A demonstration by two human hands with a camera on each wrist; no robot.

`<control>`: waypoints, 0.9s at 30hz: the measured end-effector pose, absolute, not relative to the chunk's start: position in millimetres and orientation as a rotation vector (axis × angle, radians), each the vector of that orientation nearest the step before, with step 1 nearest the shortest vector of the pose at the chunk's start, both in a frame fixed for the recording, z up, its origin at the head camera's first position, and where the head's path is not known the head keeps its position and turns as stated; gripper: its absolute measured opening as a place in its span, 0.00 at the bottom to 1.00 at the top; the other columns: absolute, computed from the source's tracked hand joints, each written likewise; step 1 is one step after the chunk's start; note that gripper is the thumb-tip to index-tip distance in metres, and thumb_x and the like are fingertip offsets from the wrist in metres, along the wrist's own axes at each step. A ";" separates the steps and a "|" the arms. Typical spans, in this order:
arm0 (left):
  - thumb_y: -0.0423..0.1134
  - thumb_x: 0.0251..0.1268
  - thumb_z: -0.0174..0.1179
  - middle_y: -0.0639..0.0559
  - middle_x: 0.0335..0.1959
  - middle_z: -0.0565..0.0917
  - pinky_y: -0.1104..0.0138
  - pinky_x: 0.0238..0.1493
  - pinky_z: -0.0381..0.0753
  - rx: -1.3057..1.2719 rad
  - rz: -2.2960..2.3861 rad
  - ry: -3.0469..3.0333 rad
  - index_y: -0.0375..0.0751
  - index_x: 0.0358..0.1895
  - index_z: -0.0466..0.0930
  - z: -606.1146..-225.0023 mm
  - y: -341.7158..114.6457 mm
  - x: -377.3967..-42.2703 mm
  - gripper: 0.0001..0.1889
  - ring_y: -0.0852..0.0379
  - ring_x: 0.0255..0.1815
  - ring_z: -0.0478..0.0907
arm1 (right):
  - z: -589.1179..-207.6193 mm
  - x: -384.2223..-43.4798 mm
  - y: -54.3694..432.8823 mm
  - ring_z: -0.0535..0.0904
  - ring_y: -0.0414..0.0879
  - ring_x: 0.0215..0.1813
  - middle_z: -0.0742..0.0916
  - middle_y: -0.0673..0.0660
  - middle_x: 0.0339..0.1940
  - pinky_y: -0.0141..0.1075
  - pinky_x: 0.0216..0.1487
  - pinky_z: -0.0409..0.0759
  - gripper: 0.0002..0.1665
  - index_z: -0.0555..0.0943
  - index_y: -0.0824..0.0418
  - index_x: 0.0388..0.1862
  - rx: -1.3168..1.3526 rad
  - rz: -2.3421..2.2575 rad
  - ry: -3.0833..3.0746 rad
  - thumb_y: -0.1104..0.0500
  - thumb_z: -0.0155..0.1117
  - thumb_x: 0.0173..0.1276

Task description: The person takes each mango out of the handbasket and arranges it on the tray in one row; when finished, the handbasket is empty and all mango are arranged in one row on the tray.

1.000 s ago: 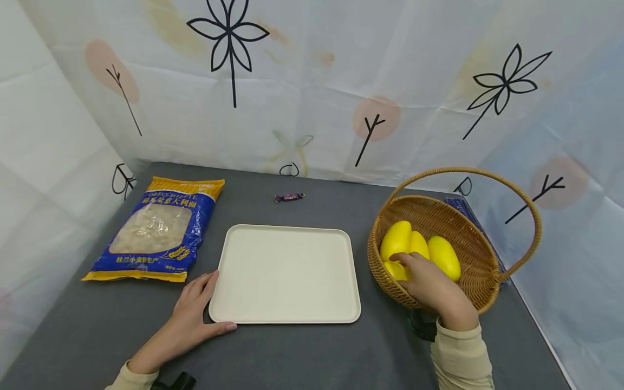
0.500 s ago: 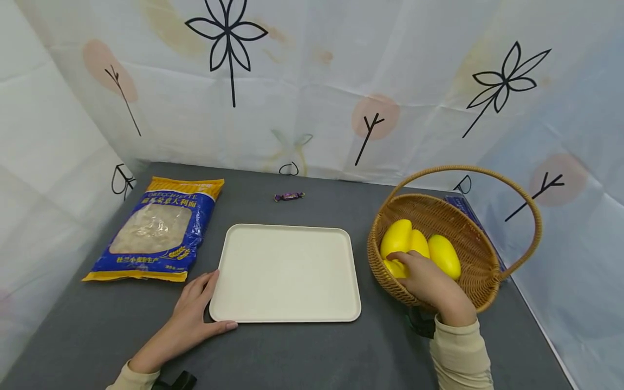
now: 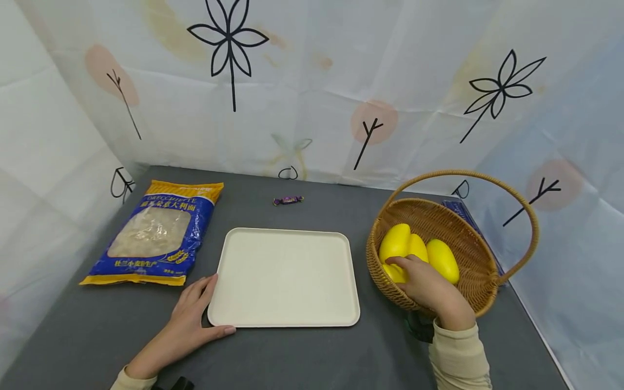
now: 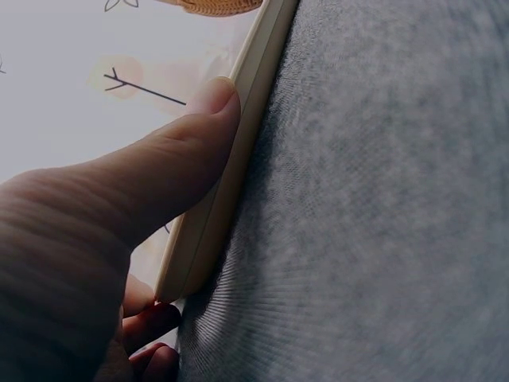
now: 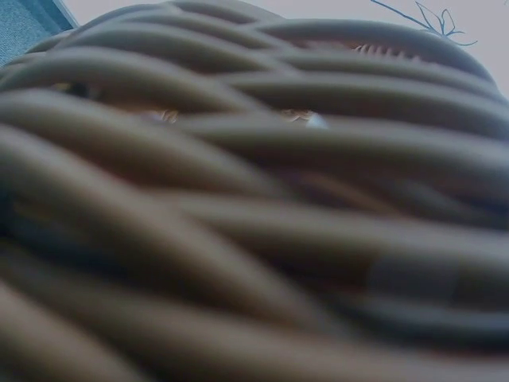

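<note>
At the near left corner of a cream tray [image 3: 287,279] is my left hand [image 3: 187,319]. Its fingers lie fairly straight along the left edge while the thumb [image 4: 187,147] touches the front rim. My right hand [image 3: 431,287] reaches inside a wicker basket [image 3: 468,265], its fingers curled over the nearest yellow mango [image 3: 395,273]. Several smooth yellow mangoes [image 3: 442,261] lie in that basket. Woven basket strands [image 5: 262,151] fill the right wrist view and hide the hand and fruit there.
A blue and yellow bag of pasta [image 3: 156,233] lies on the left of the grey table [image 3: 302,360]. Behind the tray lies a purple wrapped candy [image 3: 288,200]. A dark blue package [image 3: 458,207] shows partly behind the basket, whose tall handle [image 3: 455,173] arches up. Patterned cloth surrounds the table.
The whole head view has shifted slightly. Both hands keep their places, the left at the tray corner and the right on the mango.
</note>
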State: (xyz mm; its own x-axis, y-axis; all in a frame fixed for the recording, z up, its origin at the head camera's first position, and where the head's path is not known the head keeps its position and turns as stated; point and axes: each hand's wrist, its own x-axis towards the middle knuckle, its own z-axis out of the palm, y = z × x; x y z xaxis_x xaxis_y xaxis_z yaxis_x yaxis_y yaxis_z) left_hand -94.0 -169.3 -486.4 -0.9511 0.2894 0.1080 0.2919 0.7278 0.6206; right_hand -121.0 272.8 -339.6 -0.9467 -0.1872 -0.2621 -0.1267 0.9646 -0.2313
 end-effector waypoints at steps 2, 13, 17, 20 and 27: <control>0.63 0.42 0.71 0.35 0.66 0.61 0.37 0.58 0.57 -0.489 -1.046 -2.922 0.37 0.75 0.51 -485.7 -169.3 -94.0 0.59 0.34 0.67 0.53 | -339.6 -120.7 272.9 0.78 0.51 0.41 0.80 0.65 0.49 0.51 0.48 0.79 0.27 0.77 0.62 0.59 -0.231 -0.308 2.831 0.61 0.70 0.60; 0.65 0.43 0.70 0.35 0.68 0.60 0.36 0.58 0.57 -0.470 -1.050 -2.963 0.39 0.76 0.49 -480.9 -168.8 -92.5 0.60 0.34 0.68 0.52 | -337.8 -115.7 275.7 0.78 0.52 0.42 0.80 0.66 0.49 0.51 0.47 0.79 0.28 0.76 0.62 0.60 -0.254 -0.311 2.865 0.63 0.68 0.60; 0.65 0.43 0.70 0.35 0.68 0.59 0.35 0.58 0.57 -0.469 -1.055 -2.970 0.39 0.76 0.49 -479.9 -168.7 -92.5 0.60 0.34 0.68 0.51 | -335.4 -112.4 277.5 0.78 0.52 0.42 0.79 0.66 0.49 0.51 0.47 0.79 0.28 0.76 0.62 0.61 -0.283 -0.323 2.895 0.63 0.68 0.60; 0.65 0.44 0.70 0.35 0.68 0.59 0.35 0.59 0.56 -0.466 -1.059 -2.975 0.39 0.76 0.49 -479.0 -168.8 -92.6 0.60 0.34 0.68 0.51 | -332.1 -110.3 278.1 0.78 0.52 0.43 0.78 0.67 0.52 0.52 0.47 0.79 0.31 0.73 0.61 0.64 -0.280 -0.337 2.910 0.62 0.68 0.61; 0.65 0.43 0.70 0.34 0.68 0.59 0.35 0.59 0.56 -0.464 -1.056 -2.976 0.38 0.76 0.49 -479.0 -167.8 -91.9 0.60 0.33 0.68 0.51 | -323.1 -104.5 280.0 0.78 0.55 0.43 0.74 0.73 0.55 0.50 0.43 0.78 0.34 0.68 0.63 0.68 -0.232 -0.379 2.942 0.57 0.65 0.65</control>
State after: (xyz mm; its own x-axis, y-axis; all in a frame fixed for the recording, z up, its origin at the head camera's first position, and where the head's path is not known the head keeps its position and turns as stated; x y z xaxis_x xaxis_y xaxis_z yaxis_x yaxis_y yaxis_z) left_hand -91.9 -167.8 -479.0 -0.9564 0.2878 0.0495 0.2546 0.7388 0.6240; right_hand -104.5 280.0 -323.1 -0.9741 -0.1745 -0.1441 -0.1322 0.9556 -0.2632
